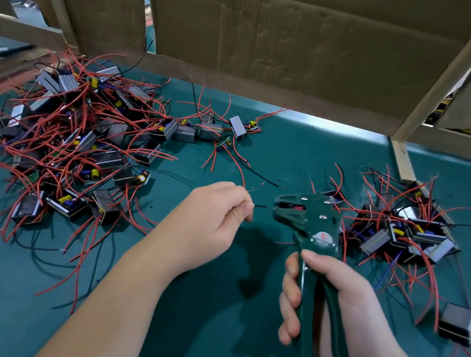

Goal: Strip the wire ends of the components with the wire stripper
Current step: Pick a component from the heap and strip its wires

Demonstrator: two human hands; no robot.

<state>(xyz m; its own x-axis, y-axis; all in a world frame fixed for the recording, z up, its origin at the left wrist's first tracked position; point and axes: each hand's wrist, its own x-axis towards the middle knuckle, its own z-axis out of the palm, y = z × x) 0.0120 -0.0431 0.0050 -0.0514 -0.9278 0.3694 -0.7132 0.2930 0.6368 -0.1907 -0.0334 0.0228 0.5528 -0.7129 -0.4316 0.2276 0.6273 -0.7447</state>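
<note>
My right hand grips the handles of a dark green wire stripper, its jaws pointing left and held above the table. My left hand pinches a thin black wire whose short free end sticks out toward the stripper's jaws, a small gap away. A big tangle of small grey box components with red and black wires lies at the left. A smaller heap of the same components lies at the right, behind the stripper.
The work surface is a teal mat. A few loose components lie at centre back, and one component sits alone at the right edge. Cardboard walls and a wooden frame close off the back.
</note>
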